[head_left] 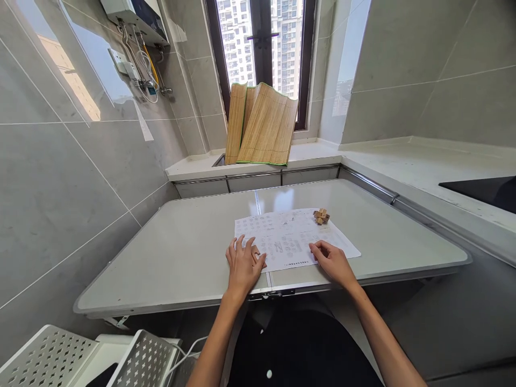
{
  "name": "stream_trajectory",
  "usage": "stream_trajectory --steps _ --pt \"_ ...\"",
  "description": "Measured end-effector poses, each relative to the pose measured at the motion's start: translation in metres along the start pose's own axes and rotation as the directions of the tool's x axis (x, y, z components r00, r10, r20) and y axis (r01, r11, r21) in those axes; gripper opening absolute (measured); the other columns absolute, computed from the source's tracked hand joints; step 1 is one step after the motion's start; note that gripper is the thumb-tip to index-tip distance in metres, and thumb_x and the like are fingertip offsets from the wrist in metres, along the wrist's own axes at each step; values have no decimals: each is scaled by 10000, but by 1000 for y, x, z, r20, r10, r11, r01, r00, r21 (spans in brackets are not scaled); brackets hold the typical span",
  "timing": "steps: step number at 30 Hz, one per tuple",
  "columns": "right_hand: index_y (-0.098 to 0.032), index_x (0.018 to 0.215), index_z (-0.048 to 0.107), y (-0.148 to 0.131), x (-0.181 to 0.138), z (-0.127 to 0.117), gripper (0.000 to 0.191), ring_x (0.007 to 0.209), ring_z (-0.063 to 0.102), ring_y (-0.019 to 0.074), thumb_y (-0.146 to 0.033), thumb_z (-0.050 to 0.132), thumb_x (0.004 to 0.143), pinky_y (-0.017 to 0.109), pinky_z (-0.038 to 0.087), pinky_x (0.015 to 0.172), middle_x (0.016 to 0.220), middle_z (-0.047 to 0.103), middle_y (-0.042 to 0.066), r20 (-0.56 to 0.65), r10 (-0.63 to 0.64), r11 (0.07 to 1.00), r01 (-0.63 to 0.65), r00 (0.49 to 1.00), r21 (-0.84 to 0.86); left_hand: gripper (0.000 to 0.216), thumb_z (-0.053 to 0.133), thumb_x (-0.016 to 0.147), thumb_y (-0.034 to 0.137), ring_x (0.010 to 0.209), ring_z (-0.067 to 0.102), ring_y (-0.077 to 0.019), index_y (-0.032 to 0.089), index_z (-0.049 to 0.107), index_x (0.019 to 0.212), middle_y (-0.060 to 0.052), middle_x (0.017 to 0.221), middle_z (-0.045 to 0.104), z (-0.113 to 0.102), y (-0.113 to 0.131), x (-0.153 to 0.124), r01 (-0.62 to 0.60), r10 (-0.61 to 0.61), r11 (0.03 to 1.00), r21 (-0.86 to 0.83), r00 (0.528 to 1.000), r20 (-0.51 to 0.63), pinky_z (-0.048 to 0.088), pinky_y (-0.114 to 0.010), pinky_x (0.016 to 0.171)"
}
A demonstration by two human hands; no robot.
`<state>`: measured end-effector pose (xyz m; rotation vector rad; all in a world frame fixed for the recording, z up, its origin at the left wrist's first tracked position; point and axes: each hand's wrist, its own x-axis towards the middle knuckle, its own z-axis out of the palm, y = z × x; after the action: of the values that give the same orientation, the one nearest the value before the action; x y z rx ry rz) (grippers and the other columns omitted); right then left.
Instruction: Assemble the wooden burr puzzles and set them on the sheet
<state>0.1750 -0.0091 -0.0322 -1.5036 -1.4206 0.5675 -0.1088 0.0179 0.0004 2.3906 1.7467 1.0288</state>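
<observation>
My left hand [243, 266] rests at the left edge of a printed paper sheet [310, 251], its fingers spread and bent. Notched wooden puzzle pieces [255, 251] show between its thumb and forefinger, partly covered by the hand. On the sheet's right part lies my right hand [331, 259], fingers curled in and thumb near the forefinger; whatever is inside, if anything, is hidden. Beyond it, an interlocking wooden burr puzzle [321, 216] sits at the sheet's far right corner. Small grey diagrams cover the paper.
The pale folding table [169, 258] has a centre seam. Behind it, a folded bamboo mat [268, 126] leans at the window. A white counter [403, 161] with a black cooktop [487, 192] runs along the right. White perforated baskets [52, 355] stand below left.
</observation>
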Motion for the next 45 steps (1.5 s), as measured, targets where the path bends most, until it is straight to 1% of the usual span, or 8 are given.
stream_trajectory --steps 4,9,15,21,31,38,42,45 --pt "-226 750 645 -3 0 -1 558 623 540 195 -735 515 935 310 413 647 630 628 11 0 10 1000 -10 1000 14 499 619 985 462 1450 423 -414 225 605 1424 -153 1506 578 6 -14 4 -4 -4 997 78 995 96 280 -638 1206" --pt "-227 751 646 -6 0 -2 530 619 537 191 -708 524 938 308 407 646 626 624 3 2 20 1000 -20 1000 24 409 526 1040 437 1428 489 -342 263 618 1398 -99 1496 609 10 -15 4 -45 36 997 57 986 160 376 -555 1190" --pt "-227 750 642 -6 0 -2 514 626 541 192 -688 523 944 305 397 642 633 624 3 8 17 999 -17 1000 28 450 609 985 545 1388 524 -328 272 636 1342 -81 1430 651 6 -11 2 -91 87 996 14 980 181 340 -547 1207" --pt "-224 749 645 -5 0 -2 528 622 535 189 -698 518 946 305 400 644 632 619 4 5 11 1000 -11 1000 22 534 732 879 581 1366 530 -350 290 638 1317 -79 1406 650 2 -11 -1 -86 87 996 -11 979 183 263 -616 1222" --pt "-226 745 638 -2 -1 -1 527 618 541 188 -696 516 951 302 405 639 633 627 3 0 6 1000 -6 1000 8 519 790 848 531 1314 536 -339 287 655 1286 -72 1375 662 2 -12 -2 -37 47 997 -70 986 157 401 -547 1123" --pt "-229 745 633 -4 -1 -2 500 635 541 193 -671 528 954 306 397 654 638 624 1 2 20 1000 -20 1000 6 511 778 861 536 1253 566 -328 266 652 1276 -82 1334 671 2 -10 -2 -87 95 994 -59 987 133 455 -515 1084" --pt "-231 743 626 -4 -1 -2 499 635 537 197 -672 524 953 309 394 663 639 621 2 8 23 1000 -23 1000 10 485 802 839 531 1197 598 -336 255 663 1213 -89 1289 695 1 -5 -3 -85 88 996 -34 991 103 480 -520 1050" --pt "-230 747 628 -4 -1 -2 500 640 536 197 -672 521 955 311 393 667 641 614 1 12 24 1000 -24 1000 13 521 835 803 538 1175 608 -341 247 659 1198 -89 1264 712 1 -4 -4 -83 86 996 -32 992 90 492 -522 1041"
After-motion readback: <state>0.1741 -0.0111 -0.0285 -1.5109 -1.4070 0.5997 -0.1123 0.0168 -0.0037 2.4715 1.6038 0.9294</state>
